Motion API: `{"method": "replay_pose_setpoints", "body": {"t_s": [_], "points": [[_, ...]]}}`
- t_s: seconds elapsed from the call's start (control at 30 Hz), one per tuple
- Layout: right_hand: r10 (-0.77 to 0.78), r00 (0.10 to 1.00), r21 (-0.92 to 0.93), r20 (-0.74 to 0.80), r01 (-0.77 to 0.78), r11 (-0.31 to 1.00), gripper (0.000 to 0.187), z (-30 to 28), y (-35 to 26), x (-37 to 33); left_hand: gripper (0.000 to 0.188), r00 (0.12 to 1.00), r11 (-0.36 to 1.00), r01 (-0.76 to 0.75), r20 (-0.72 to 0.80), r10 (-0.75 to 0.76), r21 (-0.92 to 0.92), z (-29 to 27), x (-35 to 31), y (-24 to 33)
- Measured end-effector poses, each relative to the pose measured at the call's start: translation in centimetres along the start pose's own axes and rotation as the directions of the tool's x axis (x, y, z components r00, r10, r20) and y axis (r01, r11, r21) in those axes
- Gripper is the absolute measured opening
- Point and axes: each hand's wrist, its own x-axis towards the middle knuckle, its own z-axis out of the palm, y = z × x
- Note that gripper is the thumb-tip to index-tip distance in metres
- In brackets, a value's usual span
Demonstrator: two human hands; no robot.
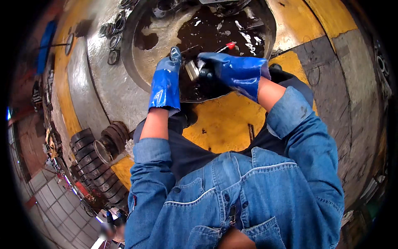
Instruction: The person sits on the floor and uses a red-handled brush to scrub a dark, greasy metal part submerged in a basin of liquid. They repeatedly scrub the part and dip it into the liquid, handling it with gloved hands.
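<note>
Both my hands wear blue rubber gloves with dark, wet fingers, over a round basin of dark liquid. My left hand is at the basin's near left, closed with its thumb pointing away from me; what its fingers hold is hidden. Farther right, my right hand curls around a shiny metal part, which shows in the gap between the gloves. The underside of that part is lost in shadow. Just beyond my right hand, a thin tool with a red tip sticks up over the liquid.
More dark metal parts lie at the basin's far side. Several dark rings stand on the metal surface left of it. Ribbed cylinders and a stack of dark rings are at the lower left. Yellow floor shows between my knees.
</note>
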Motion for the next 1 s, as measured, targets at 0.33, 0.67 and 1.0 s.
{"method": "replay_pose_setpoints", "body": {"t_s": [0.33,0.67,1.0], "points": [[0.007,0.995,-0.944,-0.104,-0.101,0.313,0.033,6.0,-4.1,-4.3,0.081,0.998,0.997,0.042,0.039,-0.039,-0.062,-0.5,-0.4,0.0],[-0.203,0.948,-0.966,0.245,0.221,-0.132,0.031,4.4,-2.3,-4.1,0.064,0.988,0.997,0.072,0.136,-0.069,-0.017,1.6,-0.5,-3.9],[-0.186,0.919,-0.597,0.346,0.369,0.712,0.027,-1.3,-3.7,-5.6,0.062,0.996,0.990,0.082,-0.030,-0.086,-0.113,1.3,-2.7,1.5]]}}
